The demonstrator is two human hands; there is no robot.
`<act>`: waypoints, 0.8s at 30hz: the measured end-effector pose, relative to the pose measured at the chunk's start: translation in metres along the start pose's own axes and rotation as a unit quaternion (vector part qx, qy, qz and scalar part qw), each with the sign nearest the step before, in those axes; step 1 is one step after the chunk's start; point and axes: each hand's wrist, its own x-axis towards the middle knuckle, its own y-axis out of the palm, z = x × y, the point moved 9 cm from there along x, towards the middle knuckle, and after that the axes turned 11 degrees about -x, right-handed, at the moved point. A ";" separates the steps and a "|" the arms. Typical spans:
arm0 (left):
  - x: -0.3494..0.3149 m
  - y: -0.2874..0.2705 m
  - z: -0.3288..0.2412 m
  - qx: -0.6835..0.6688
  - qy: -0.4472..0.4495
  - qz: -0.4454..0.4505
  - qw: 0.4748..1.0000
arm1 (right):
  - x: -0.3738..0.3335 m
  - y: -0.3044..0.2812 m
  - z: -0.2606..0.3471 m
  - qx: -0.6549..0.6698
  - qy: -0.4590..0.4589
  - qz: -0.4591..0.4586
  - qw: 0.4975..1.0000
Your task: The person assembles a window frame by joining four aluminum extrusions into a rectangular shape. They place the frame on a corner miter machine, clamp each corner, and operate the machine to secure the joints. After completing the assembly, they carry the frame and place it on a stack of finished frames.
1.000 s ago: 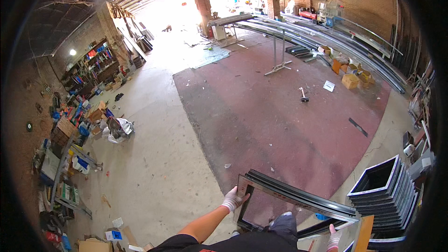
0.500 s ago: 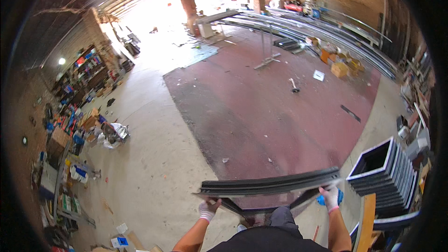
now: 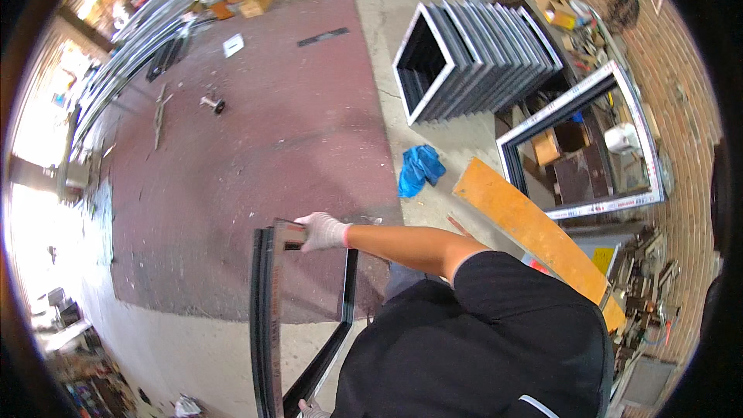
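Note:
A dark rectangular window frame (image 3: 265,325) is held upright in front of me, its far rail running up and down in the head view. My right hand (image 3: 323,232), in a pale knit glove, is closed on the frame's upper corner, with the arm stretched out. Down at the lower edge, my left hand (image 3: 311,409) is partly cut off; it grips the frame's lower rail. Reddish-brown floor and grey concrete show through the frame's opening.
A stack of similar frames (image 3: 424,66) stands to the right. Nearby are a white-edged frame (image 3: 507,155) leaning over boxes, an orange board (image 3: 526,220) and a blue cloth (image 3: 420,169) on the floor. Long metal profiles (image 3: 147,11) lie at the far left.
My view has swung right, toward the stacked frames and the brick wall. The window frame has turned with me, both hands still on it.

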 end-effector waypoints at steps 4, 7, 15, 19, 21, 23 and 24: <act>-0.019 0.054 -0.064 0.025 0.032 0.027 0.999 | 0.040 -0.060 -0.020 0.058 0.010 0.002 0.998; -0.017 0.078 -0.114 0.026 0.055 0.054 0.997 | 0.045 -0.126 -0.040 0.038 0.033 -0.007 0.999; -0.026 0.351 -0.264 -0.034 0.085 0.309 0.947 | -0.077 -0.359 -0.151 0.019 0.185 -0.274 0.944; -0.111 0.553 -0.327 0.052 0.144 0.475 0.867 | -0.183 -0.428 -0.217 -0.032 0.294 -0.399 0.868; -0.166 0.655 -0.333 0.061 0.120 0.560 0.818 | -0.238 -0.441 -0.241 0.058 0.265 -0.499 0.823; -0.225 0.750 -0.328 0.074 0.071 0.583 0.806 | -0.301 -0.439 -0.263 0.109 0.305 -0.556 0.765; -0.270 0.786 -0.329 0.051 0.093 0.635 0.765 | -0.336 -0.434 -0.273 0.117 0.373 -0.561 0.730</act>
